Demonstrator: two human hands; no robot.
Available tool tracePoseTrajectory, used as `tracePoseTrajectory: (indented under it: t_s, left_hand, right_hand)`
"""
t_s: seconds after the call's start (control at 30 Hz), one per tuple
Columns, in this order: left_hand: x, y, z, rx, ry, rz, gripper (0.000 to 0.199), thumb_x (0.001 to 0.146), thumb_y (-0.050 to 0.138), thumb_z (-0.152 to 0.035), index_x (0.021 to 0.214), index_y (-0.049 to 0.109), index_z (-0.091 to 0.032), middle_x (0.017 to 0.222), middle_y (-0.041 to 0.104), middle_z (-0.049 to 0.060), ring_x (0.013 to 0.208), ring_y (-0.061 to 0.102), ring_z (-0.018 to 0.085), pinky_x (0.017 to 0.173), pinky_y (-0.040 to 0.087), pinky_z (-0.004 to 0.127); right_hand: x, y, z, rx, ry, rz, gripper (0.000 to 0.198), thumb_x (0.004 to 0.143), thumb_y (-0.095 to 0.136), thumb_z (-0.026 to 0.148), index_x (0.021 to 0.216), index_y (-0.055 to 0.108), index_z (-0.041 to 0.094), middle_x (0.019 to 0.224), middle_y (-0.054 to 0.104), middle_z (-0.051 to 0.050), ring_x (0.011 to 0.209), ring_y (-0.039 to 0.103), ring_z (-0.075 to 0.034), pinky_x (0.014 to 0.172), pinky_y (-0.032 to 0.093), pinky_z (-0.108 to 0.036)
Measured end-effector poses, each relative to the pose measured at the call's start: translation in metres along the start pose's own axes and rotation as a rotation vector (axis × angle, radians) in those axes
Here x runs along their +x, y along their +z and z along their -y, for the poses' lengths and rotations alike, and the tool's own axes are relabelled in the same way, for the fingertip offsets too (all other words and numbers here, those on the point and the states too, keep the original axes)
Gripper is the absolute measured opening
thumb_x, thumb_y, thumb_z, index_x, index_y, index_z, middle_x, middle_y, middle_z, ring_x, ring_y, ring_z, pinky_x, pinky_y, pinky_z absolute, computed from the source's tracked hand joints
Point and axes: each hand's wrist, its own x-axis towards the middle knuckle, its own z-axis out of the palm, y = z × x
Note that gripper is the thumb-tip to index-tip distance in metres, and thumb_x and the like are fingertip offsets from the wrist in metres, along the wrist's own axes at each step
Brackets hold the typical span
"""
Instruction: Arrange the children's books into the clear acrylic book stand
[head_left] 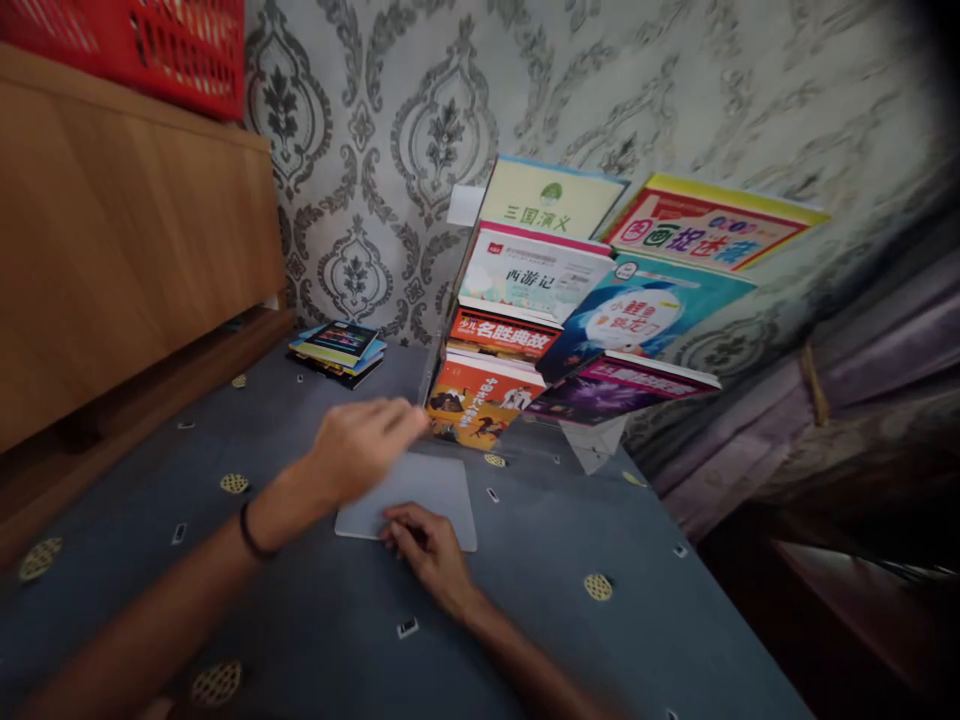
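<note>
A flat, pale grey rectangular panel (442, 490) with rounded corners lies on the blue-grey patterned cloth; I cannot tell whether it is a closed book or a board. My right hand (431, 550) rests on its near part, fingers loosely bent and apart, with nothing visible in them. Above the panel's left side hovers my left hand (367, 445), with a dark band on the wrist. Its fingers point toward the book rack and are smeared by motion, so their grip cannot be made out. The orange book (484, 400) at the rack's bottom is nearest to its fingertips.
A tiered rack holds several upright picture books, among them a teal one (637, 310) and a purple one (622, 388). A small stack of books (341, 345) lies by the wall. At left stands a wooden cabinet (135, 250) under a red basket (187, 50). A curtain (862, 350) hangs at right.
</note>
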Motion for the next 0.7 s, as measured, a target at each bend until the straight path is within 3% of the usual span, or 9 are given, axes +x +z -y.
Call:
tracePoseTrajectory:
  t_s: [0.1, 0.17, 0.27, 0.43, 0.57, 0.7]
  left_hand:
    - [0.037, 0.046, 0.071, 0.155, -0.462, 0.208, 0.028, 0.096, 0.038, -0.012, 0.114, 0.059, -0.016, 0.113, 0.071, 0.014, 0.104, 0.069, 0.024, 0.085, 0.055, 0.032]
    - [0.053, 0.071, 0.115, 0.208, -0.584, 0.285, 0.029, 0.097, 0.044, -0.022, 0.121, 0.056, -0.011, 0.127, 0.064, 0.021, 0.120, 0.061, 0.030, 0.097, 0.051, 0.037]
    - [0.069, 0.103, 0.158, 0.256, -0.615, 0.392, 0.043, 0.094, 0.054, -0.032, 0.127, 0.053, -0.005, 0.138, 0.055, 0.027, 0.133, 0.051, 0.034, 0.109, 0.041, 0.041]
    - [0.094, 0.144, 0.190, 0.266, -0.655, 0.517, 0.058, 0.087, 0.062, -0.038, 0.132, 0.054, -0.003, 0.139, 0.056, 0.029, 0.130, 0.054, 0.037, 0.105, 0.044, 0.042]
    - [0.110, 0.157, 0.211, 0.257, -0.632, 0.636, 0.048, 0.084, 0.063, -0.037, 0.122, 0.066, -0.008, 0.126, 0.067, 0.026, 0.118, 0.064, 0.037, 0.096, 0.051, 0.041]
    - [0.118, 0.156, 0.230, 0.222, -0.537, 0.714, 0.046, 0.078, 0.068, -0.036, 0.115, 0.072, -0.009, 0.115, 0.072, 0.026, 0.108, 0.069, 0.037, 0.092, 0.053, 0.043]
  right_hand:
    - [-0.005, -0.001, 0.003, 0.144, 0.057, -0.056, 0.033, 0.093, 0.051, 0.048, 0.107, 0.071, 0.026, 0.083, 0.076, -0.005, 0.073, 0.072, -0.021, 0.063, 0.057, -0.033]
    - [-0.007, -0.002, 0.004, 0.153, 0.046, -0.058, 0.032, 0.093, 0.053, 0.047, 0.106, 0.072, 0.024, 0.081, 0.077, -0.006, 0.072, 0.071, -0.021, 0.065, 0.055, -0.032]
    - [-0.009, -0.004, 0.004, 0.106, -0.002, -0.049, 0.030, 0.095, 0.053, 0.045, 0.106, 0.072, 0.025, 0.081, 0.076, -0.005, 0.074, 0.071, -0.020, 0.067, 0.054, -0.030]
    - [-0.009, -0.005, 0.001, 0.031, -0.054, -0.054, 0.034, 0.099, 0.050, 0.044, 0.107, 0.074, 0.021, 0.081, 0.076, -0.007, 0.073, 0.069, -0.018, 0.064, 0.050, -0.026]
    - [-0.012, -0.005, -0.003, 0.011, -0.039, -0.048, 0.033, 0.100, 0.051, 0.043, 0.108, 0.073, 0.021, 0.081, 0.076, -0.006, 0.075, 0.069, -0.018, 0.067, 0.051, -0.025]
    - [-0.015, -0.006, -0.006, 0.012, -0.040, -0.023, 0.030, 0.100, 0.051, 0.042, 0.111, 0.072, 0.023, 0.084, 0.075, -0.005, 0.079, 0.070, -0.018, 0.074, 0.053, -0.026]
